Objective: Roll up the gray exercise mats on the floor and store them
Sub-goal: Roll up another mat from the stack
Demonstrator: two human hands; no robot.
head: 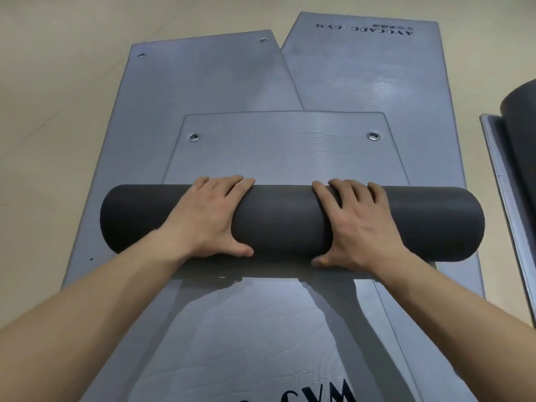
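Roll: dark gray rolled mat [290, 221] lies crosswise at mid-frame; its unrolled end [284, 149], with two eyelets, stretches toward the upper frame.
Left grip: left grip [211, 219] clasps the rolled mat left of centre, fingers curled over the top, thumb on the near side.
Right grip: right grip [356, 227] clasps it right of centre in the same way.
Between grips: bare middle of the roll; both ends reach beyond the hands.
Underneath: flat mats [188, 91] overlapping on the floor [43, 82].
Right edge: second roll [522, 103], partly cut off.
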